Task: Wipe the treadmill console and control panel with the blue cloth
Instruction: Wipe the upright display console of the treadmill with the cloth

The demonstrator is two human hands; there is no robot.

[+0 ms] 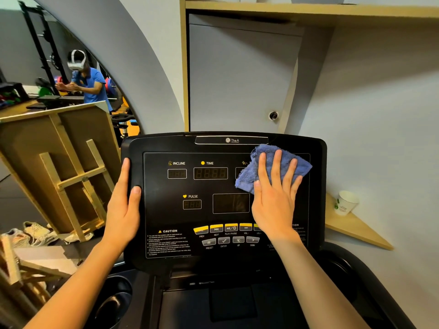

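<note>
The black treadmill console [166, 143] fills the middle of the view, with dark displays labelled INCLINE, TIME and PULSE and a row of yellow and grey buttons [225, 227] lower down. My right hand [275, 195] lies flat, fingers spread, pressing the folded blue cloth [247, 176] against the upper right of the panel, covering the right-hand display. My left hand [124, 203] grips the console's left edge, thumb on the front face.
A grey cabinet door [237, 74] with a knob stands behind the console. A paper cup [345, 202] sits on a small wooden corner shelf [356, 227] at right. At left, a mirror and an overturned wooden frame [71, 167]; shoes [35, 231] on the floor. Cup holders flank the console's base.
</note>
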